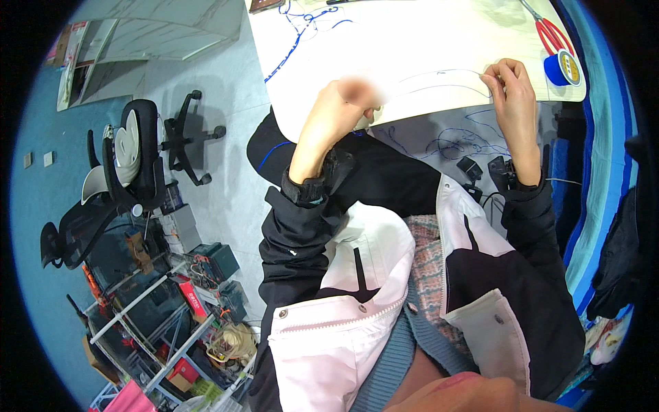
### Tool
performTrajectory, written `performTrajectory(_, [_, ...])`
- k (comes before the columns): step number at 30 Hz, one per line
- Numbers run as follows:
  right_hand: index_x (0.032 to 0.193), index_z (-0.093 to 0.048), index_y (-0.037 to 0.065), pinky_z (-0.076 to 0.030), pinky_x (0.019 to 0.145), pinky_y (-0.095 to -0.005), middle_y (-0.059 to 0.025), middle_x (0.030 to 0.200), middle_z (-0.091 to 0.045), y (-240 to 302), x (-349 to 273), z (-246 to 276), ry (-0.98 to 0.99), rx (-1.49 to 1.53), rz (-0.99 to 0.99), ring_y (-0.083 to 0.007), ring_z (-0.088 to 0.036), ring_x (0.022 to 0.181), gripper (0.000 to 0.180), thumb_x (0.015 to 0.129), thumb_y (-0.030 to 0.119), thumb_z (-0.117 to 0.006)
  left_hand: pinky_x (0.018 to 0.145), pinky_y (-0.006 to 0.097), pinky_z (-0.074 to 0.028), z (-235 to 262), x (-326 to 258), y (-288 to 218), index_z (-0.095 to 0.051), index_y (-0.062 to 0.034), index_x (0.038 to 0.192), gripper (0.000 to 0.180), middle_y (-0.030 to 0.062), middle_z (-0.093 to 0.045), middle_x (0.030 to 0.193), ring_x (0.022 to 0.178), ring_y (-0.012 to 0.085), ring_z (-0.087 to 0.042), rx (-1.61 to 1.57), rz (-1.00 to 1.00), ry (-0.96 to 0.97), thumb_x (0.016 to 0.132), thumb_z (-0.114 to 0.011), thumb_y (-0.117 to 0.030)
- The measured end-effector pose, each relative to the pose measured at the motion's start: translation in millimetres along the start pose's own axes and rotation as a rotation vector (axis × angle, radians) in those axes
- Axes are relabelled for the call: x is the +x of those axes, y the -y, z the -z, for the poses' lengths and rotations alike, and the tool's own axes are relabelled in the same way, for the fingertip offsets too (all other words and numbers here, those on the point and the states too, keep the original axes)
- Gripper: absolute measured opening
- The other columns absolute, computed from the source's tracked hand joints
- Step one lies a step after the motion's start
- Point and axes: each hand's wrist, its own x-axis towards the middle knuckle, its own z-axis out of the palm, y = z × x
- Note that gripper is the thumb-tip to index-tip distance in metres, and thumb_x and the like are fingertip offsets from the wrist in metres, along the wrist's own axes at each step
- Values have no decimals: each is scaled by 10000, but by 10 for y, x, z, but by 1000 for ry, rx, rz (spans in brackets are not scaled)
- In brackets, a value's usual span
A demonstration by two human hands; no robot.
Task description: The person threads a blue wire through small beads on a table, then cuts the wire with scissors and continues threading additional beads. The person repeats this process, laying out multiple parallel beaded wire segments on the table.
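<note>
Both hands are over the near edge of a pale surface (412, 41), with a thin thread (441, 72) spanning the gap between them in two loose strands. The right hand (511, 86) has its thumb and forefinger pinched together on the thread's right end, the other fingers curled. The left hand (343, 101) is bent inward at the thread's other end; its fingertips are blurred, so I cannot tell how tightly they close or whether they grip the thread. Just beyond the right hand, near the surface's right side, sits a spool of blue thread (561, 69), with red-handled scissors (549, 36) just behind it. Tangled blue cord (300, 31) lies at the far left of the surface. More blue strands show below its near edge. A wheeled chair (130, 154) stands well apart, to the left
</note>
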Motion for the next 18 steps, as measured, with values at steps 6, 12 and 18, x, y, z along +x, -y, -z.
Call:
performTrajectory(6, [939,-540,8,-476,678,-308,-116,875,-592,-150,-6,94,-64,41,118,-251,-600,782,99,908,99,-566,557,221,-411,-1,-59,26,-678,-10,857,160,10,-594,648,571,79,-498,81,-61,-40,878,-585,-138])
performTrajectory(12, [948,-528,4,-484,698,-306,-130,888,-583,-301,-17,83,-90,-20,246,-285,-593,791,102,895,72,-582,604,248,-457,-42,-24,-6,-682,0,837,181,50,-625,670,608,114,-560,288,-141,-77,823,-617,-168])
performTrajectory(18, [962,-522,-10,-476,717,-312,-145,886,-577,-289,-27,69,-96,5,202,-306,-585,795,99,896,47,-570,608,276,-476,-48,33,2,-673,-7,815,170,69,-625,663,612,138,-583,311,-142,-82,816,-603,-161])
